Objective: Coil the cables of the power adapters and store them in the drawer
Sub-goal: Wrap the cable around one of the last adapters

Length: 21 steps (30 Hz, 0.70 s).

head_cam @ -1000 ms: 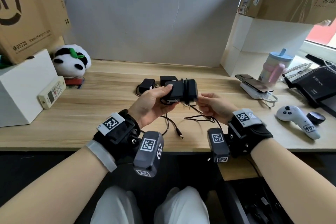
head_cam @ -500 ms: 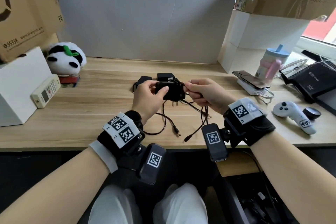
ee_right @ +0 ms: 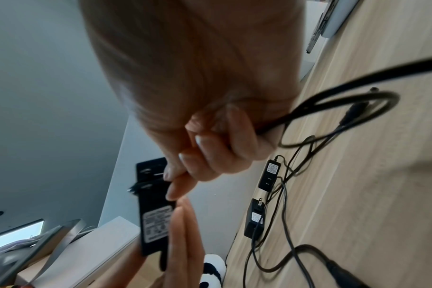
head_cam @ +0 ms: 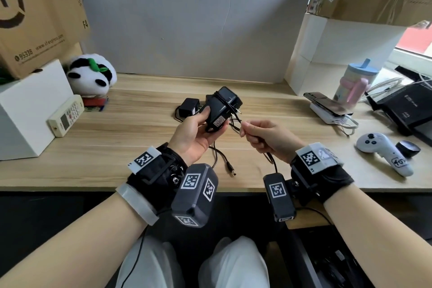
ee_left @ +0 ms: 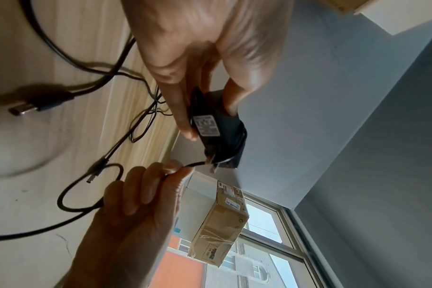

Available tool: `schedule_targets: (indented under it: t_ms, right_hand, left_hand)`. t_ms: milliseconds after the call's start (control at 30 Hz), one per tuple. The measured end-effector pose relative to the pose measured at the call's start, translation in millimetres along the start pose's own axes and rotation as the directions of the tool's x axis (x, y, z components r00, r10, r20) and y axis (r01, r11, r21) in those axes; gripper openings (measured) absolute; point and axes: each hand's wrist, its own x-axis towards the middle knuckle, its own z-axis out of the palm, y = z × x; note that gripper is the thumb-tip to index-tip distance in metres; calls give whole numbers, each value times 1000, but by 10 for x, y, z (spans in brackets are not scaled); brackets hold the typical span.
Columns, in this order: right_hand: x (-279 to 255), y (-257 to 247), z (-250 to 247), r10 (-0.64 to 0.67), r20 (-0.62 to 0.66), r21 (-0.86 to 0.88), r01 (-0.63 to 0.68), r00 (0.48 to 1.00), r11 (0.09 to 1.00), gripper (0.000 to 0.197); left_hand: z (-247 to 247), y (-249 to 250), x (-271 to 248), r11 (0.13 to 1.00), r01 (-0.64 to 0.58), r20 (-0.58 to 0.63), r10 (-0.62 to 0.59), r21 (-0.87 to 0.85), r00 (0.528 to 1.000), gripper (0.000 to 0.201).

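My left hand (head_cam: 196, 133) grips a black power adapter (head_cam: 221, 109) above the wooden desk (head_cam: 117, 147), thumb on one side and fingers on the other (ee_left: 183, 109). A few turns of its thin black cable wrap the adapter (ee_left: 225, 136). My right hand (head_cam: 264, 138) pinches that cable (ee_left: 192, 165) close to the adapter's prongs, and the rest of the cable runs through the fist and loops down (ee_right: 333, 109). Two more black adapters (ee_right: 269, 177) (ee_right: 254, 220) lie on the desk behind, with loose cables and a barrel plug (head_cam: 230, 168). No drawer shows.
A white box (head_cam: 23, 112) with a remote (head_cam: 66, 118) and a panda plush (head_cam: 91, 75) stand at the left. On the right are white boxes (head_cam: 339, 49), a phone on a power bank (head_cam: 329, 110), a pastel cup (head_cam: 353, 84), a white controller (head_cam: 383, 149) and a black router (head_cam: 406, 105).
My left hand has turned the adapter upright and lifted it slightly. My right hand has drawn back toward me along the cable, and more cable lies wound on the adapter.
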Motion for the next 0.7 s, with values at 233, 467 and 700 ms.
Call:
schedule_targets:
  t_ms: [233, 467, 700]
  right_hand:
    - [66, -10, -116, 98, -53, 169, -88, 994, 982, 32]
    - [54, -374, -145, 85, -174, -36, -92, 981, 995, 27]
    - [-70, -399, -9, -73, -61, -54, 70, 995, 996, 30]
  left_hand:
    - [33, 67, -73, 938, 8, 237, -95, 347, 967, 23]
    - [108, 42, -16, 254, -381, 339, 196, 889, 920, 25]
    - [91, -27, 72, 637, -287, 32, 381, 715, 924, 18]
